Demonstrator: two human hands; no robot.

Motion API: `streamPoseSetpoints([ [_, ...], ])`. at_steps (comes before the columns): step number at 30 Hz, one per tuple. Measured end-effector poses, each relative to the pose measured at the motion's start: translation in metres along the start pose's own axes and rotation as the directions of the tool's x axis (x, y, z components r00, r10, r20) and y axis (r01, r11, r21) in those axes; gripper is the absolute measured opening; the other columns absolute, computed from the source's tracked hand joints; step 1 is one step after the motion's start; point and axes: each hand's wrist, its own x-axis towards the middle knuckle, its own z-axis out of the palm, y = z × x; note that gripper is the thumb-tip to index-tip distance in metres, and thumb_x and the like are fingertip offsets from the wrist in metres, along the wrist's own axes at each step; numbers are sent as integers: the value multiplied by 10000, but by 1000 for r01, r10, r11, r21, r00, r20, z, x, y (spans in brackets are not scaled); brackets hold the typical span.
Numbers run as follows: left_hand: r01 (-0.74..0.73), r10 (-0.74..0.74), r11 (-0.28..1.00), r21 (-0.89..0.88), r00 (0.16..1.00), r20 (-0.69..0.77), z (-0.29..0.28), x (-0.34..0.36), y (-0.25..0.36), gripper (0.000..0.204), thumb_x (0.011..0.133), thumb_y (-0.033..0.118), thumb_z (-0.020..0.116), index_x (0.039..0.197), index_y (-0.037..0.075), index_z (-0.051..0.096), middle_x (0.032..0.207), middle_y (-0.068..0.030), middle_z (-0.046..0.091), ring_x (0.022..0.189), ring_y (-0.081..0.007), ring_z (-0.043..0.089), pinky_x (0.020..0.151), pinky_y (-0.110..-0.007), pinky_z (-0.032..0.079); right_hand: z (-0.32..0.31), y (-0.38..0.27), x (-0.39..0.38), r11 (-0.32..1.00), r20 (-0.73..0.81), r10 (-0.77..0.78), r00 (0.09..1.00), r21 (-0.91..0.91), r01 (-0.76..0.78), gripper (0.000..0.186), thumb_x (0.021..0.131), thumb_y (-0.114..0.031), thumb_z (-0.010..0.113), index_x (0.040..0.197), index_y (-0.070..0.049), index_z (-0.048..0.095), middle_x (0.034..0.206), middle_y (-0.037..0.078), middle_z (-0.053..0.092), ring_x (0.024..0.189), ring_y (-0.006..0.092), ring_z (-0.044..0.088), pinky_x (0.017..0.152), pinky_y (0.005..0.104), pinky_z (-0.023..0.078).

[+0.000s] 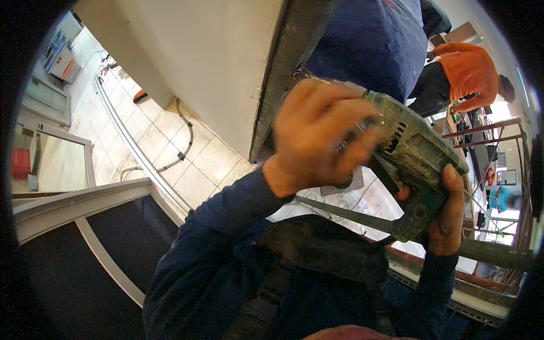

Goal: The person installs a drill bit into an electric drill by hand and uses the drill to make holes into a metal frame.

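A worn, dusty green power drill (422, 136) is held up before my chest, its front end toward the upper left. My right hand (447, 212) is closed on its rear handle. The thumb lies along the back, and a fingertip shows near the trigger. My left hand (323, 133) is curled over the drill's front end and smeared by motion. It hides the chuck and any bit. Just beyond the left hand is a dark metal edge (289, 62) beside a pale panel (209, 51).
A blue-clothed figure (368, 45) is close beyond the drill. Another person in orange (467, 73) bends over a workbench at right. A cable (187, 141) and a long pale profile (127, 133) lie on the tiled floor. A dark-panelled frame (82, 221) stands at lower left.
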Motion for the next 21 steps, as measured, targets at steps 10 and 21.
streamPoseSetpoints([
  [10,57,-74,997,47,810,582,56,41,23,495,913,519,551,736,77,686,677,-125,643,641,-330,653,615,-436,506,-11,39,5,962,5,64,998,266,-63,659,891,-530,576,1272,4,506,1108,199,638,882,285,681,683,374,585],
  [21,-149,-25,964,221,773,634,59,39,21,289,940,388,501,878,200,713,717,-72,673,645,-304,672,576,-441,522,-6,46,6,947,65,-28,998,322,5,524,915,-407,614,1221,11,533,999,169,671,751,244,693,709,366,588],
])
